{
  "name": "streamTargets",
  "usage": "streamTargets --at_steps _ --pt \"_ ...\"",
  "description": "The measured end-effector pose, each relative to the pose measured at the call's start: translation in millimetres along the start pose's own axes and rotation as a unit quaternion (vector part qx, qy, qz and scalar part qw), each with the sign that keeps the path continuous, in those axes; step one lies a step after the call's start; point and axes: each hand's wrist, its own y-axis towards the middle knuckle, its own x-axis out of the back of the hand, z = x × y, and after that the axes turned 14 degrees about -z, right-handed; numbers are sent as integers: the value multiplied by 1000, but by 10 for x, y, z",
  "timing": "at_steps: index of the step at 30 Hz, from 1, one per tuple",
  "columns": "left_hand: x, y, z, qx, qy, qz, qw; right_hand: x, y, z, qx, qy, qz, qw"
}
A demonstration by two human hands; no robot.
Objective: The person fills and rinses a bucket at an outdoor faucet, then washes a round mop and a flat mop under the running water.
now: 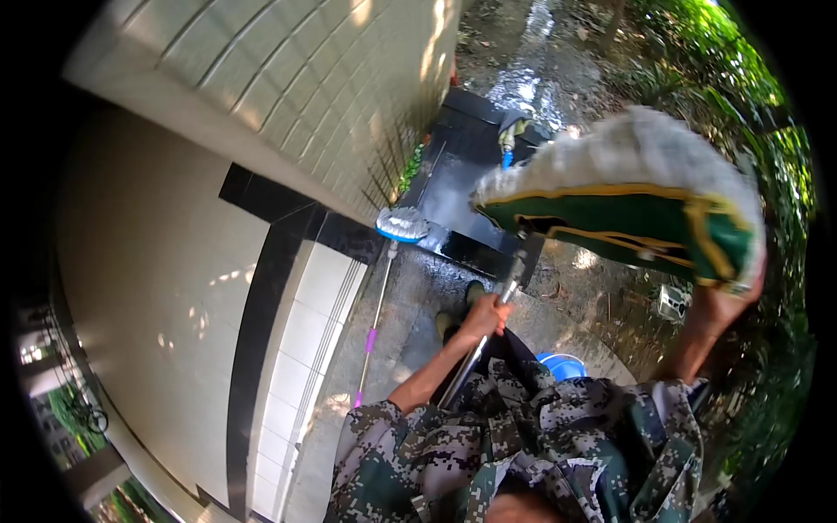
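Note:
My left hand (490,315) is wrapped round the metal pole (466,366) of a large flat mop. The mop head (610,218) is raised in front of me at the right, with its green and yellow backing showing and its whitish fringe blurred along the far edge. At the right end of the mop head is my right hand (732,301), its fingers mostly hidden by the fringe and backing. A metal bracket joins the pole to the left part of the backing.
A round mop (403,224) with a purple and silver handle leans by the tiled wall (305,96). Beyond are a wet dark step (462,192) and a cloth (513,129). A blue bucket (562,366) stands near my body; plants (697,52) line the right side.

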Motion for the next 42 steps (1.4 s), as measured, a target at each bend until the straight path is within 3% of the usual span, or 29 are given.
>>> streamTargets --at_steps 1,3,6,10,13,14,19,20,22,23,26,27,31,36,38,40,42 --pt "61 186 58 -1 -21 16 1000 -128 -242 -11 -69 104 -30 992" --pt "205 444 60 11 -49 38 998 -441 -431 240 -49 55 98 992" --pt "337 644 120 105 -115 -5 988 -890 -858 119 -50 122 166 977" --pt "510 426 330 191 -120 1 974 -1020 -1476 -81 -153 196 250 936" --pt "485 -221 -37 223 -172 -118 952 -945 -1799 -87 -176 251 302 903" --pt "442 -309 -4 236 -245 -194 920 -929 -1847 -106 -180 255 322 894" --pt "423 -782 -795 163 -314 34 935 -934 -1951 -234 -227 262 401 848" --pt "310 -777 -916 167 -309 32 936 -928 -1991 -246 -233 263 397 848" --pt "48 -690 -1143 206 -321 -253 889 -909 -2117 -172 -154 274 491 812" --pt "-89 -589 -1306 208 -307 -263 891 -901 -2114 -157 -152 298 504 796" --pt "207 -407 -960 278 -218 -255 900 -898 -2114 -104 -165 297 483 807" --pt "233 -390 -970 299 -266 -240 885 -902 -2077 -95 -164 295 481 809" --pt "100 -314 -1340 312 -238 -236 889 -916 -1832 -174 -202 345 474 785" --pt "399 23 -1404 293 -229 -195 908 -1069 -1523 -289 -210 324 468 795" --pt "405 231 -1521 291 -238 -169 911 -1213 -1468 -374 -257 319 417 811" --pt "415 458 -1600 274 -202 -163 926 -1327 -1456 -489 -272 297 430 808" --pt "485 733 -1519 255 -215 -146 931 -1465 -1501 -622 -442 270 329 790"
